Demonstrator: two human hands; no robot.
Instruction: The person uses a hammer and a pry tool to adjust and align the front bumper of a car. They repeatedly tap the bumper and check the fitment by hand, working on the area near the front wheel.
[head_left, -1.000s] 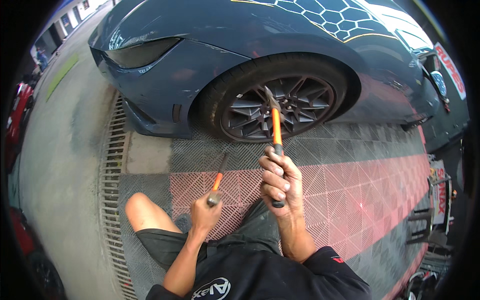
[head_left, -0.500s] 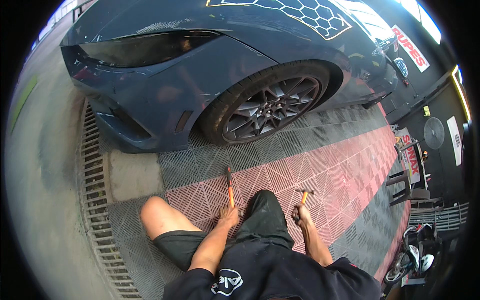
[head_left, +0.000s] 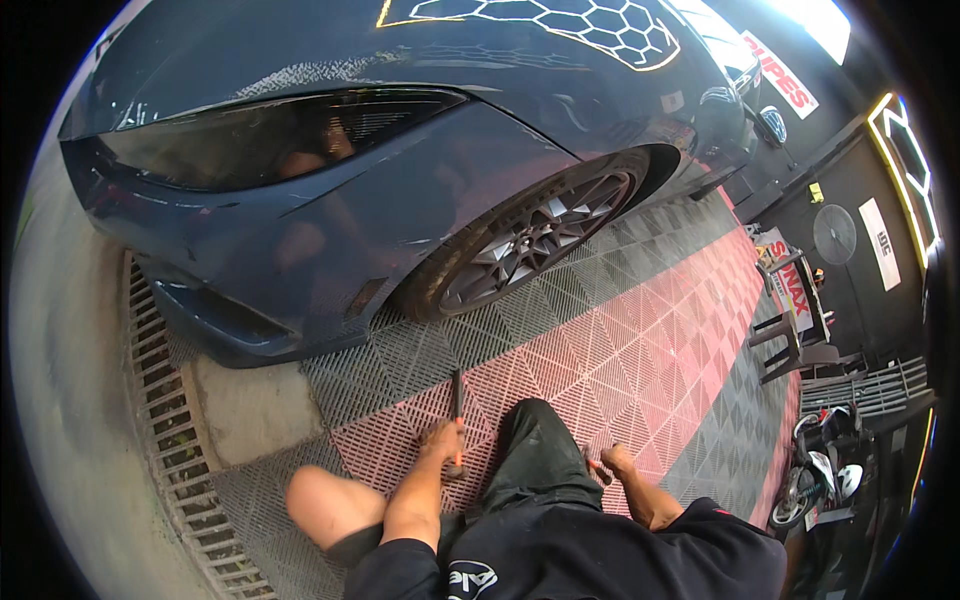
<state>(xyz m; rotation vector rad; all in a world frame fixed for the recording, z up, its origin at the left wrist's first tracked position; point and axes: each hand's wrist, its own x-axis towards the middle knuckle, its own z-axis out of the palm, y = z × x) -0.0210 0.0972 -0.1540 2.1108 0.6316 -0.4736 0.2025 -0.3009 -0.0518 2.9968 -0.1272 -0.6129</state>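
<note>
My left hand [head_left: 440,440] is closed round a hammer [head_left: 458,405] with an orange shaft. Its dark grip points away toward the car, and its head lies close to my body, just below the fingers. Beside my bent right knee, my right hand [head_left: 618,461] grips a second, smaller hammer [head_left: 598,468], its head turned inward toward the trouser leg. The head is partly lost against the dark cloth. In front of me stands a dark blue-grey car [head_left: 350,220], its headlight [head_left: 290,135] and front wheel [head_left: 530,240] facing me. Neither hammer touches it.
I sit on red and grey floor tiles [head_left: 640,350]. A metal drain grate [head_left: 165,400] runs along the left. On the right are a dark chair [head_left: 790,345], a fan [head_left: 834,235], a metal rack [head_left: 870,388] and a motorbike [head_left: 815,475].
My right hand has drawn back, and its hammer has swung from pointing at the car to pointing inward. The left hammer has come slightly nearer. The view has shifted closer to the car's front.
</note>
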